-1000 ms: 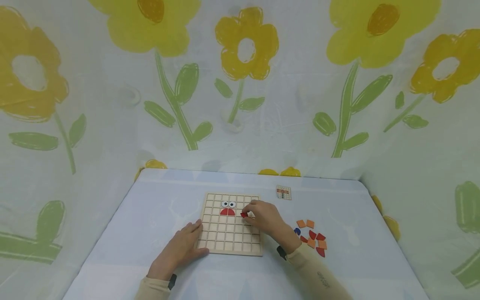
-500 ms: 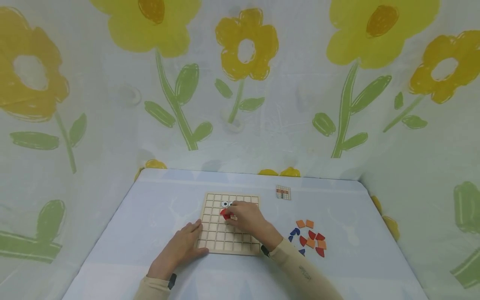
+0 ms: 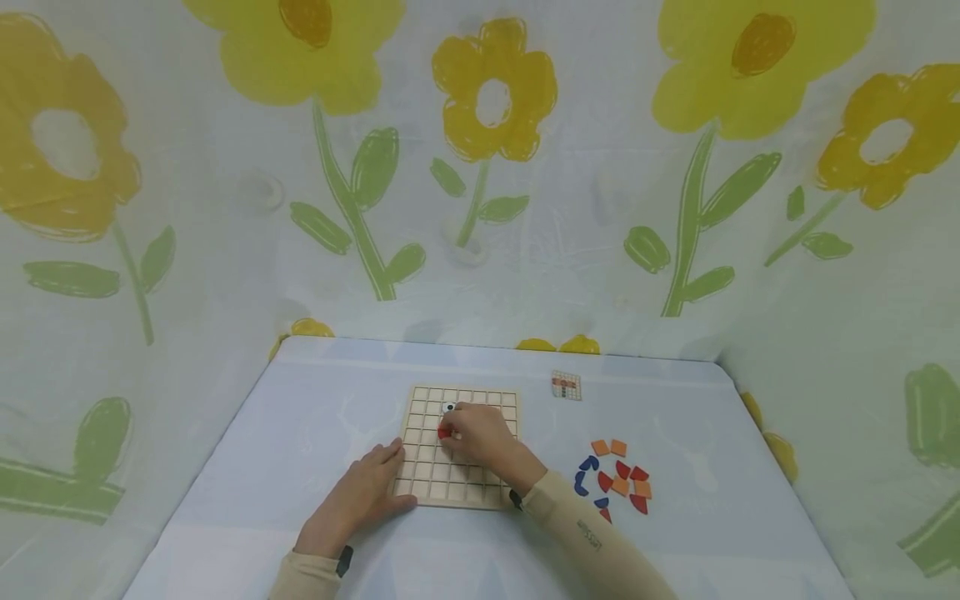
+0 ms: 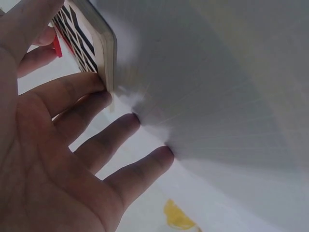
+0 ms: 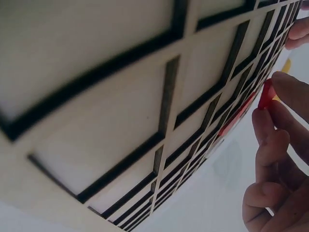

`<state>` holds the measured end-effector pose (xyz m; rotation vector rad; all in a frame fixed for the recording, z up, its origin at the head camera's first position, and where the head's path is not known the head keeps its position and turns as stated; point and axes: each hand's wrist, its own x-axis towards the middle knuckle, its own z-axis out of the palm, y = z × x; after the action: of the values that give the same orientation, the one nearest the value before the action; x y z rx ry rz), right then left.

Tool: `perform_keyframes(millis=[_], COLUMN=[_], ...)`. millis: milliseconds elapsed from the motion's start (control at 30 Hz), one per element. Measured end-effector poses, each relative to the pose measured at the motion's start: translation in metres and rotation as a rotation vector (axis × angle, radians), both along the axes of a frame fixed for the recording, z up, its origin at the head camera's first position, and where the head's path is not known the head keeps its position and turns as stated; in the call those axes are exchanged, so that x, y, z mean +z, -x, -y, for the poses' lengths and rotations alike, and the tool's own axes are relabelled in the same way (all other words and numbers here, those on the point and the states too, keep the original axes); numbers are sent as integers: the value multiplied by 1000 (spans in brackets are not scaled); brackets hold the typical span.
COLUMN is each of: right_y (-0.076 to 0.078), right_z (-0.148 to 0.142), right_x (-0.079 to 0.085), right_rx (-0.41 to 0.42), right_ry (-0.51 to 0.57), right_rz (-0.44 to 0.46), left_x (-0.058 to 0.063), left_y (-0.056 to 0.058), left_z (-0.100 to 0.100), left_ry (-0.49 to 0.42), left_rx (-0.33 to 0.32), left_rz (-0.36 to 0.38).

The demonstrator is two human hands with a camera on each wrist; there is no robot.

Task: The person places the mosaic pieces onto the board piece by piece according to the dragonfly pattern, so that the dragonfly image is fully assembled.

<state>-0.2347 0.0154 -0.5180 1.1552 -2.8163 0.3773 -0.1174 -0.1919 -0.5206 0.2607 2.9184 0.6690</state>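
Note:
A wooden grid board (image 3: 423, 471) lies on the table. My right hand (image 3: 480, 437) is over its upper part, pinching a small red piece (image 5: 266, 94) between thumb and fingertips. That piece is held just off the grid, close to a red shape (image 5: 236, 116) in the cells. One round eye tile (image 3: 450, 407) shows above my fingers; the hand hides the cells beside it. Along the board's left side rests my left hand (image 3: 367, 487). In the left wrist view its fingers are extended, some at the board's edge (image 4: 110, 53), others on the tabletop.
Right of the board lie loose flat pieces: orange squares (image 3: 618, 447), red wedges (image 3: 638, 504) and blue curved pieces (image 3: 581, 483). A small pattern card (image 3: 566, 385) lies behind them. Flower-printed cloth (image 3: 562, 250) walls in the table at the back and sides.
My right hand has moved left across the board with the red piece, from the right-hand cells to beside the eye tiles, covering one eye. My left hand has stayed in place.

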Motion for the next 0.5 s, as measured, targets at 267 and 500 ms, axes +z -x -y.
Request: perform_keyframes(millis=[267,500], right_y=[2,2], right_z=[3,5], right_x=[-2,-2], right_rx=[-12,-21], right_ry=[-49,-77], right_rz=[0,7], left_x=[1,0], left_y=[-1,-1], left_z=[0,0], left_ry=[2,6], left_rx=[-1,-4], left_rz=[2,2])
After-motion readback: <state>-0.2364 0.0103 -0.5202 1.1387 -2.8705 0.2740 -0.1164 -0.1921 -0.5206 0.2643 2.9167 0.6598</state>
